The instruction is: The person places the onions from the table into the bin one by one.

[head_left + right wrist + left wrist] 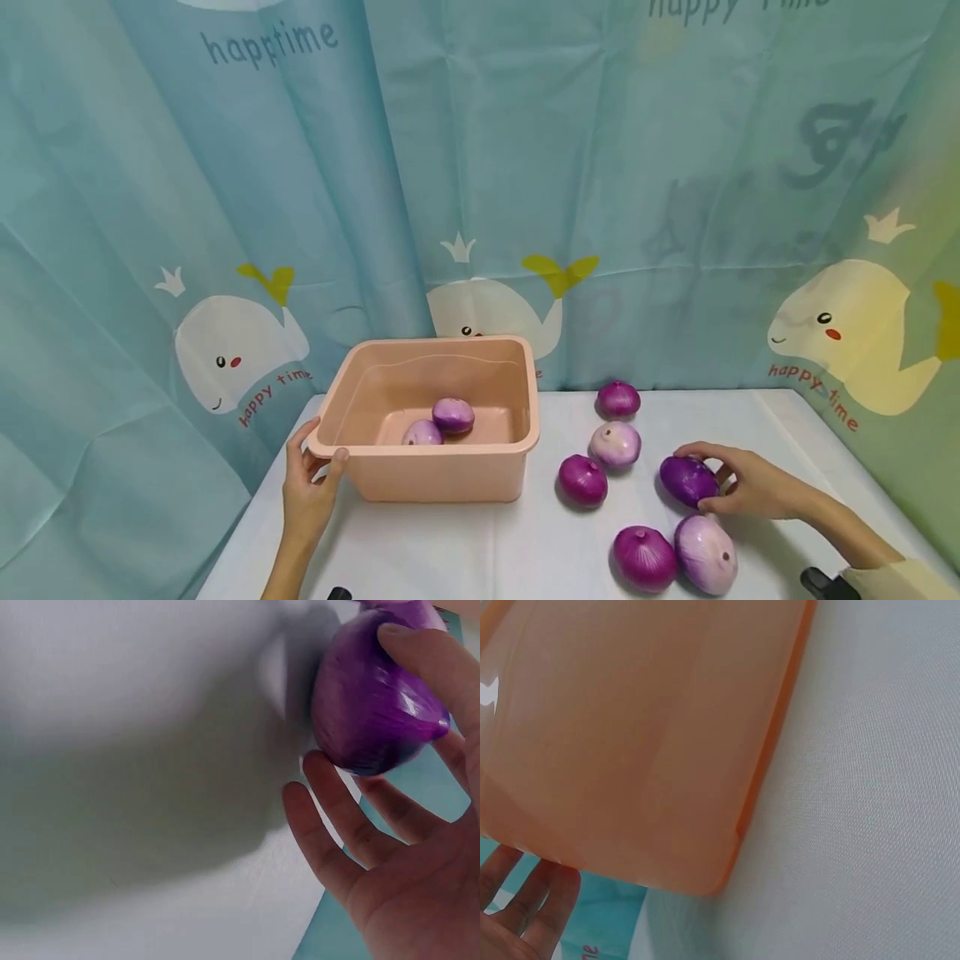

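My left hand point(309, 497) holds the near left corner of a pink plastic basin point(435, 476), thumb at the front rim and fingers along the left side. In the left wrist view those fingers point(553, 904) touch the basin's wall point(645, 750). Two pale purple onions point(453, 415) lie inside it. Over on the right, my right hand point(761, 485) pinches a dark purple onion point(687, 481) between thumb and fingers. The right wrist view shows this onion point(375, 697) with the thumb on its upper side; whether it touches the table is unclear.
A pale onion point(707, 554) and a magenta onion point(645, 558) sit side by side near the front. Farther back stand another magenta onion point(582, 481), a whitish onion point(616, 444) and a small purple onion point(618, 400). Behind the white table point(442, 550) hangs a blue whale-print curtain point(495, 167).
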### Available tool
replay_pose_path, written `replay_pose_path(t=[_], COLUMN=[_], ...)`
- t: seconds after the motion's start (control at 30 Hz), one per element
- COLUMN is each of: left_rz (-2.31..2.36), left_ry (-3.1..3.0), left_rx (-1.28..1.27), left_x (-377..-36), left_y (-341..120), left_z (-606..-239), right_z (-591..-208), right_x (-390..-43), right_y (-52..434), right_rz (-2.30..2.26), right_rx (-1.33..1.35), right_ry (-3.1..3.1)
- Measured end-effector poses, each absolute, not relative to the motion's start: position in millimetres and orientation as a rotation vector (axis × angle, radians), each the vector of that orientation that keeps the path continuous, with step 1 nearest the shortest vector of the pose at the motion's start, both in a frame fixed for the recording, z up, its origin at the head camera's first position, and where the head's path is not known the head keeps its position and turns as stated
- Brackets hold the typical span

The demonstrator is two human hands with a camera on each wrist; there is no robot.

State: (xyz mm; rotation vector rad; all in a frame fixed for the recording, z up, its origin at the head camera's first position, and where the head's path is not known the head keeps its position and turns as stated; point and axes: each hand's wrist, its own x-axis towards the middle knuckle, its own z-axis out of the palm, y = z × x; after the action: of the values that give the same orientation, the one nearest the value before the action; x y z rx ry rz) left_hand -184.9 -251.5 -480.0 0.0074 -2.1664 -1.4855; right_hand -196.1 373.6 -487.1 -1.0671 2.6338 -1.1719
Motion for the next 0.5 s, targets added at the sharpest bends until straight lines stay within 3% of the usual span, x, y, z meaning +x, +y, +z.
replay_pose_path(t=[0.5], left_rz=[-1.492], left_ry=[-2.155], left_rx=[0.010], left_x=[-183.2], left_y=[-253.0], left_z=[-480.3], right_z=[-440.3], right_x=[-214.9], right_y=[375.2], right_rz=[-1.045], right_rx=[-1.065], right_ry=[2.900])
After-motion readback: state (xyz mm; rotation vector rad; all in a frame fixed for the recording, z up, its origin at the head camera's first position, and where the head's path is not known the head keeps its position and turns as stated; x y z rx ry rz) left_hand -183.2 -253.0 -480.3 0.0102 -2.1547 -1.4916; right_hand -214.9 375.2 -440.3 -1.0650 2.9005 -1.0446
